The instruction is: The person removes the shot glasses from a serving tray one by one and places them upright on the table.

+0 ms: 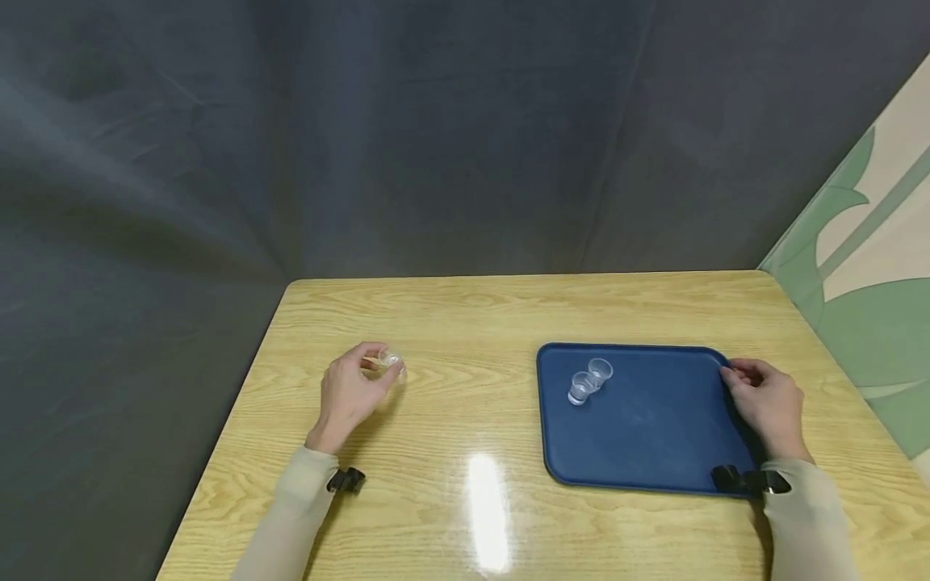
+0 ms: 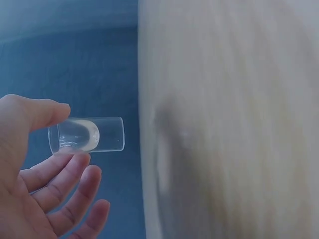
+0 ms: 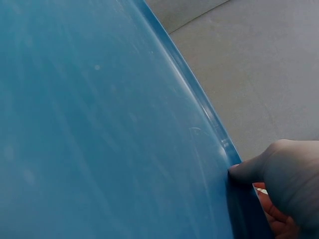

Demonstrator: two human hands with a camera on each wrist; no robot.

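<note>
Nearest to me are my pale sleeves (image 1: pixel 286 516). With my left hand (image 1: pixel 351 397) I pinch one clear cup (image 2: pixel 92 134), well left of the blue tray (image 1: pixel 654 428); my right hand (image 1: pixel 770 403), far from it, grips the tray's right edge. Two more cups (image 1: pixel 581 387) are on the tray. The step, I judge, is transferring this cup; next calls for careful release, with tray steady.

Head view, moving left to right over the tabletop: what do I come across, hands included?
Left hand → held clear cup → blue tray carrying a pair of clear cups → right hand at its far-right edge.
</note>
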